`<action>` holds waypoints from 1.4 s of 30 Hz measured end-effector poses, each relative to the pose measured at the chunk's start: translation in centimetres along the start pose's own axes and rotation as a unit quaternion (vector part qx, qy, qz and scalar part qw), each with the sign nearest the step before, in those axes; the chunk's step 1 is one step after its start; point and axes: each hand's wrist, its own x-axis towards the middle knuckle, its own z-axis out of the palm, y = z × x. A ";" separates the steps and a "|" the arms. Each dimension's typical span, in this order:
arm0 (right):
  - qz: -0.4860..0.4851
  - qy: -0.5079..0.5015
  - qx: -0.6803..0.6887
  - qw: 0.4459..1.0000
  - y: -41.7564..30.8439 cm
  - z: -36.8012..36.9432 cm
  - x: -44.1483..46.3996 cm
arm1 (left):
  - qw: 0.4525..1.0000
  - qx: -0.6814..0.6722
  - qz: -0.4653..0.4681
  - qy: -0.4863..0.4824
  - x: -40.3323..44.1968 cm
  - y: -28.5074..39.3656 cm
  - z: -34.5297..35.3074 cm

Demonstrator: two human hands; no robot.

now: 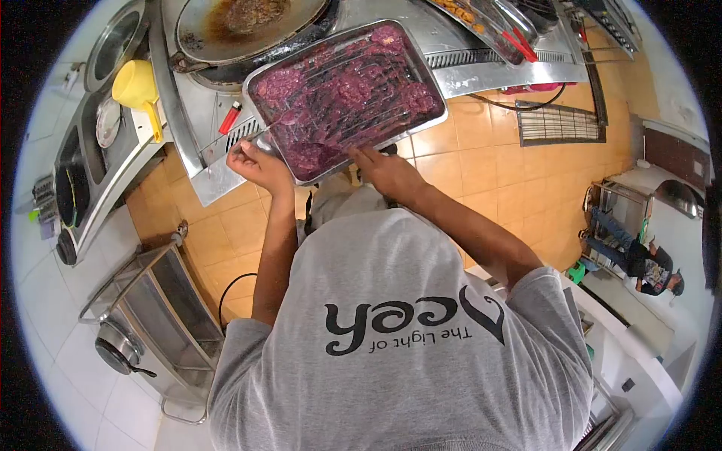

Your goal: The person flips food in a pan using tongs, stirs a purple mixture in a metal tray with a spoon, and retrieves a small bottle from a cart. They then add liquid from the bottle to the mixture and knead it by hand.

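Operating remotely, I'm gripping the tray [421, 124] with my right hand [386, 174], likely steadying it — my left hand [263, 167] is sitting curled at its corner, grip unclear.

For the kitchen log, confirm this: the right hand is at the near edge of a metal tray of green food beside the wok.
Not quite: the head view shows purple food, not green. The right hand is indeed at the near edge of the metal tray beside the wok.
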 end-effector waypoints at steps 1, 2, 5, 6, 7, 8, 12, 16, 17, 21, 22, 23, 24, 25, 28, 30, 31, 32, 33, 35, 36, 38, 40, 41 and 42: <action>0.016 0.046 0.025 0.999 0.1 0.0 -0.2 | 1.000 0.012 0.004 0.002 0.2 0.0 0.0; 0.031 0.090 0.049 0.994 0.4 0.0 -0.2 | 1.000 0.025 0.008 0.005 0.3 0.0 0.0; 0.021 0.032 0.034 0.999 1.6 3.3 0.0 | 0.999 0.034 0.024 0.006 0.6 -0.5 0.1; 0.042 0.001 0.034 0.999 1.0 2.7 0.3 | 0.999 0.031 0.026 0.003 0.7 -0.5 0.2; 0.062 -0.030 0.033 0.997 0.0 1.5 0.7 | 0.999 0.028 0.028 0.002 0.7 -0.5 0.1; 0.083 -0.062 0.031 0.994 -0.6 0.7 1.1 | 0.999 0.024 0.028 0.000 0.6 -0.4 0.1; 0.080 -0.049 0.092 0.991 -0.6 -0.8 1.5 | 0.996 0.087 0.006 -0.033 0.0 0.1 -1.6; 0.037 0.045 0.061 0.996 1.9 -4.0 0.9 | 0.990 0.140 0.012 -0.032 -1.6 1.0 -3.1; 0.030 0.060 0.092 0.993 4.7 -5.2 1.2 | 0.990 0.136 0.012 -0.028 -2.2 1.2 -3.3; 0.177 0.252 0.056 0.950 22.1 -11.5 2.0 | 0.989 0.146 0.022 -0.013 -3.8 1.7 -2.7; 0.108 0.377 -0.008 0.920 27.8 -12.3 2.0 | 0.987 0.157 0.025 -0.014 -4.4 2.2 -2.3; 0.098 0.399 -0.160 0.897 32.5 -13.6 1.7 | 0.987 0.157 0.037 0.009 -4.8 2.6 -1.5; 0.154 0.372 -0.228 0.887 34.9 -15.3 1.5 | 0.986 0.162 0.035 0.017 -5.0 3.0 -0.8; 0.170 0.356 -0.241 0.887 38.1 -15.8 1.2 | 0.985 0.169 0.036 0.028 -5.2 3.4 -0.2; 0.202 0.279 -0.310 0.886 42.1 -17.1 1.2 | 0.982 0.175 0.024 0.069 -5.4 2.9 0.6; 0.210 0.239 -0.302 0.899 45.7 -16.7 1.7 | 0.980 0.152 -0.001 0.129 -5.6 3.4 1.8; 0.203 0.224 -0.283 0.910 46.4 -16.7 1.8 | 0.981 0.118 -0.001 0.153 -5.6 3.0 1.7; 0.199 0.208 -0.266 0.920 47.1 -16.8 1.7 | 0.981 0.082 -0.001 0.176 -5.5 2.2 1.2; 0.195 0.195 -0.250 0.928 47.3 -17.2 1.6 | 0.979 0.043 0.000 0.198 -5.6 1.8 0.8; 0.189 0.207 -0.238 0.930 46.9 -18.0 1.5 | 0.971 0.045 -0.024 0.234 -6.0 2.0 0.7; 0.188 0.213 -0.233 0.930 46.5 -18.3 1.0 | 0.966 0.045 -0.036 0.251 -6.3 2.3 0.7; 0.117 0.247 -0.217 0.937 46.0 -18.7 -0.7 | 0.953 0.056 -0.064 0.290 -7.1 3.2 0.8; 0.082 0.278 -0.220 0.932 45.6 -19.1 -2.3 | 0.941 0.041 -0.079 0.327 -7.9 3.4 0.5; 0.083 0.293 -0.235 0.923 45.0 -19.1 -3.2 | 0.933 0.035 -0.089 0.346 -8.4 3.3 0.6; 0.086 0.306 -0.249 0.915 44.4 -18.9 -4.0 | 0.925 0.028 -0.102 0.364 -8.8 2.9 0.5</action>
